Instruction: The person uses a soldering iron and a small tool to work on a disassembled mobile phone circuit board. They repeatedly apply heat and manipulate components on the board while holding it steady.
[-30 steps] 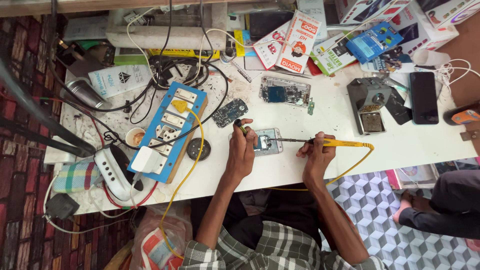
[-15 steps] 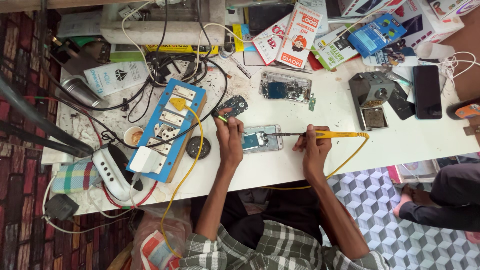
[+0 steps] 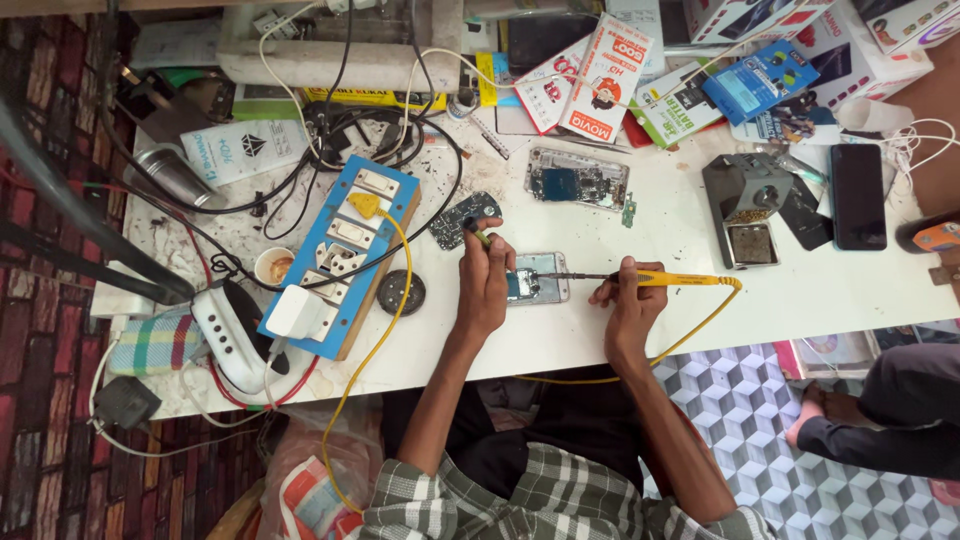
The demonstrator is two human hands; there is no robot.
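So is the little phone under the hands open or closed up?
Open. The phone lies flat with its cover off, showing blue and metal parts inside. The left hand steadies it; the right hand points a yellow soldering iron into it.

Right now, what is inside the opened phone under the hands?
The opened phone shows a blue part and circuitry, with the soldering iron tip touching it; the left hand covers its left end.

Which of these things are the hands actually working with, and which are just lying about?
In use:
- opened phone, under the left hand
- yellow soldering iron, in the right hand
- small tool, in the left hand

Lying about:
- blue socket board
- second opened phone
- black phone
- loose circuit board
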